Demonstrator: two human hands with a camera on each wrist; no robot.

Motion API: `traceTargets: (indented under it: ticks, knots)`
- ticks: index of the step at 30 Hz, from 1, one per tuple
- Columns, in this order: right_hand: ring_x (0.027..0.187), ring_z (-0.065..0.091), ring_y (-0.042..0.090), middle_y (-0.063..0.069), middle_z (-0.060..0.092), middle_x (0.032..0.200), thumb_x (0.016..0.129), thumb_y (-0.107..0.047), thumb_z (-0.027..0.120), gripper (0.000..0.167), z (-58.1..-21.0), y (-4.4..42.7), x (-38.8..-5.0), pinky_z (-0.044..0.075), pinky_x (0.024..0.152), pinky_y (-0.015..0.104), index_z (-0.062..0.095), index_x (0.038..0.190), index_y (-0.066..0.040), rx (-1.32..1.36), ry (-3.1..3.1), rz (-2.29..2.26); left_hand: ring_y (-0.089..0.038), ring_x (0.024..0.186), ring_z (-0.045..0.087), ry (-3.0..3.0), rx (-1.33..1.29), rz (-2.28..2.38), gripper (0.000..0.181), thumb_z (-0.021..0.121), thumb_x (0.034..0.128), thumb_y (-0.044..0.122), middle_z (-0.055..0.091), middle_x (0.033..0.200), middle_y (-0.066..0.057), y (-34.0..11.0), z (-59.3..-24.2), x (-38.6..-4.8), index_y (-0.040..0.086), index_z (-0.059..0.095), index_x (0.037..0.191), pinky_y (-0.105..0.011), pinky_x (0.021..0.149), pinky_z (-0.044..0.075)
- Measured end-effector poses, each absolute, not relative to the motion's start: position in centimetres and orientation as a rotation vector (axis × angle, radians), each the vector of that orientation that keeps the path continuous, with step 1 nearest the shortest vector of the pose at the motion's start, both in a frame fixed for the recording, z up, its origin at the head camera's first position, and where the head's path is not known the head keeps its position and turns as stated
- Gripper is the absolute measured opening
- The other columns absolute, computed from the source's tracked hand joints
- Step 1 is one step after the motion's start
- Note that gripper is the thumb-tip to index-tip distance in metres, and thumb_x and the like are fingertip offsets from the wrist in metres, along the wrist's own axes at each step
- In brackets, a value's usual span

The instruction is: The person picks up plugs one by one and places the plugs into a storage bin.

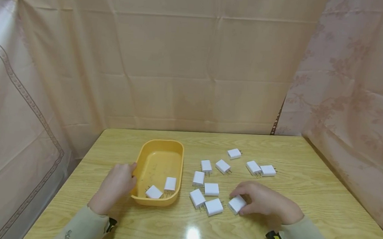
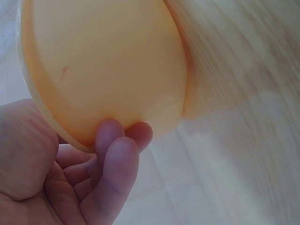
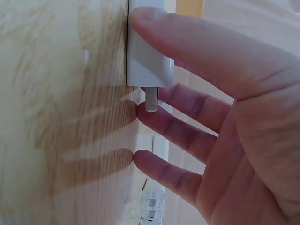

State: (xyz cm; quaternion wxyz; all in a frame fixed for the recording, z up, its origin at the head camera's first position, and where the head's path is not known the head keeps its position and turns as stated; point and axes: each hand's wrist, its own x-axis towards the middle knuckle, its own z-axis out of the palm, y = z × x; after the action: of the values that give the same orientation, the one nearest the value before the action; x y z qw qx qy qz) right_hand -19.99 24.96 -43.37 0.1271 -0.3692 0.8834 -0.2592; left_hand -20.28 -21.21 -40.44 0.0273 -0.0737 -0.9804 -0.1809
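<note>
My left hand (image 1: pixel 117 184) grips the left side of a yellow plastic tray (image 1: pixel 163 164). In the left wrist view its curled fingers press against the wall of the tray (image 2: pixel 112 61). Two white charger plugs lie in the tray's near end, one tilted (image 1: pixel 154 192) and one beside it (image 1: pixel 170 184). Low at the table, my right hand (image 1: pixel 267 202) pinches a white charger plug (image 1: pixel 236 204) between thumb and fingers. The right wrist view shows the thumb on that charger plug (image 3: pixel 149 61), with a metal prong sticking out beneath.
Several loose charger plugs lie between tray and right hand, including a close pair (image 1: pixel 213 207) left of it. More lie farther back, with two touching (image 1: pixel 253 168) at the right. The wooden table (image 1: pixel 130 226) is backed by a hanging cloth (image 1: pixel 195 60).
</note>
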Motion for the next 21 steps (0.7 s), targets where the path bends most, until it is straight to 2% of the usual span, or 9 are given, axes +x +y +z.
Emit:
traceTargets:
  ticks: [5, 13, 21]
  knots:
    - [0.102, 0.058, 0.008, -0.014, 0.063, 0.114, 0.085, -0.025, 0.084, 0.037, -43.25, 24.86, -19.93, 0.052, 0.088, 0.033, 0.075, 0.120, -0.021, -1.082, 2.565, -0.758, -0.013, 0.047, 0.042, -3.034, -0.216, -0.570, 0.046, 0.059, 0.0899, -0.003, 0.066, 0.115, -0.030, -21.19, -40.40, -20.26, -0.015, 0.056, 0.135, -0.023, 0.041, 0.038]
    - [0.097, 0.057, 0.007, -0.014, 0.063, 0.111, 0.084, -0.022, 0.084, 0.035, -43.22, 24.80, -19.75, 0.052, 0.084, 0.031, 0.076, 0.118, -0.023, -1.098, 2.573, -0.765, -0.013, 0.047, 0.045, -3.041, -0.193, -0.616, 0.047, 0.060, 0.0917, -0.003, 0.066, 0.112, -0.027, -21.13, -40.47, -20.20, -0.015, 0.054, 0.137, -0.024, 0.041, 0.040]
    - [0.097, 0.057, 0.007, -0.014, 0.062, 0.110, 0.084, -0.021, 0.084, 0.034, -43.11, 24.76, -19.81, 0.051, 0.084, 0.031, 0.076, 0.117, -0.025, -1.105, 2.572, -0.758, -0.012, 0.045, 0.044, -3.027, -0.216, -0.575, 0.047, 0.061, 0.0907, -0.003, 0.066, 0.097, -0.022, -21.19, -40.58, -20.27, -0.015, 0.056, 0.135, -0.023, 0.040, 0.039]
